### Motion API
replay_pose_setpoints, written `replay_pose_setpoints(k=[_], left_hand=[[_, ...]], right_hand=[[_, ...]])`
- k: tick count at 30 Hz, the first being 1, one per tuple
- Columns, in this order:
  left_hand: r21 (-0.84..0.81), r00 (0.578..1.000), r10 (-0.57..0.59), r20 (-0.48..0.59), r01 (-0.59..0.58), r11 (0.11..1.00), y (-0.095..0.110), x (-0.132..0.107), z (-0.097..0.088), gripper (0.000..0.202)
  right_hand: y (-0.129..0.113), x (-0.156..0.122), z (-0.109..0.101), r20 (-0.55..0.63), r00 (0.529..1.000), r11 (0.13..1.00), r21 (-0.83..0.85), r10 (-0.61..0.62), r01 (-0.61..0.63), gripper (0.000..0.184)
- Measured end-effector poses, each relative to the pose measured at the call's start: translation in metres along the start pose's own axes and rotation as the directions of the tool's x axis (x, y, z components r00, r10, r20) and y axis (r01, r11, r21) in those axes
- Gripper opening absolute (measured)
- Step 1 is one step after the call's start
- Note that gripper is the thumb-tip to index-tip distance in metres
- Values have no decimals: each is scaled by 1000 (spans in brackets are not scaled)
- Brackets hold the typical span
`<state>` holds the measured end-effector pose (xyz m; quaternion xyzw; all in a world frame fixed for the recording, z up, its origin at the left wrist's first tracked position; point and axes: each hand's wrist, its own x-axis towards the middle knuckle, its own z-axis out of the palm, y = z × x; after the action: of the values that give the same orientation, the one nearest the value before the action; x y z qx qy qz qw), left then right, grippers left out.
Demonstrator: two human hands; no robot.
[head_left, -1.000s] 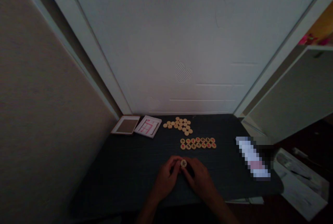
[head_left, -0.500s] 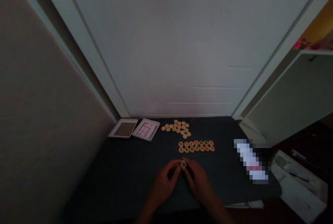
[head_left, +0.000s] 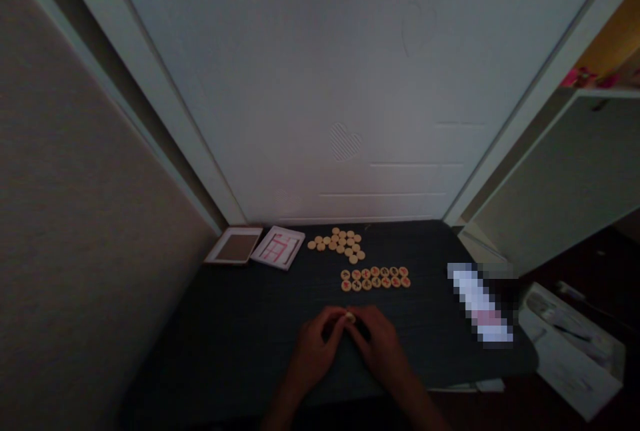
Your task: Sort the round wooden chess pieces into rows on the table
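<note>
My left hand (head_left: pixel 320 341) and my right hand (head_left: pixel 376 339) meet fingertip to fingertip low over the dark table. Pinched between them is a small round wooden xiangqi piece (head_left: pixel 351 317), tilted and partly covered by fingers, its character not readable now. Just beyond my fingers lie two rows of xiangqi pieces (head_left: pixel 377 282), face up with red and dark characters. Farther back sits a loose cluster of plain-topped pieces (head_left: pixel 342 242), their characters not showing.
At the back left of the dark table (head_left: pixel 240 324) lie an open box part (head_left: pixel 235 246) and a white lid with red lines (head_left: pixel 279 248). A pixelated pale object (head_left: pixel 480 304) rests at the right. A white door (head_left: pixel 325 84) stands behind; a white box (head_left: pixel 570 351) is below right.
The piece has turned between my fingers; its character faced me before and no longer shows. The whole view has shifted slightly.
</note>
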<state>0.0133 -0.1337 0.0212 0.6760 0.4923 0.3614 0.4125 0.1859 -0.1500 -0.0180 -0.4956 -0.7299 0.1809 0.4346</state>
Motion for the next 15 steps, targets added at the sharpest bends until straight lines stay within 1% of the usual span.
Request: replay_pose_setpoints(k=[3,9,12,15], left_hand=[[15,1000,17,-20,-16,1000,-3,-1,1,22],[57,1000,3,18,-4,998,-7,-1,1,25],[57,1000,-24,10,23,998,-6,0,2,27],[59,999,-36,-3,36,998,-6,2,3,24]], right_hand=[[-1,1,-2,-29,999,999,22,29,-29,19],[1,3,-4,-49,992,991,71,116,-112,22],[0,3,-5,-46,992,990,78,119,-115,23],[-2,3,-5,-24,995,992,79,100,-98,22]])
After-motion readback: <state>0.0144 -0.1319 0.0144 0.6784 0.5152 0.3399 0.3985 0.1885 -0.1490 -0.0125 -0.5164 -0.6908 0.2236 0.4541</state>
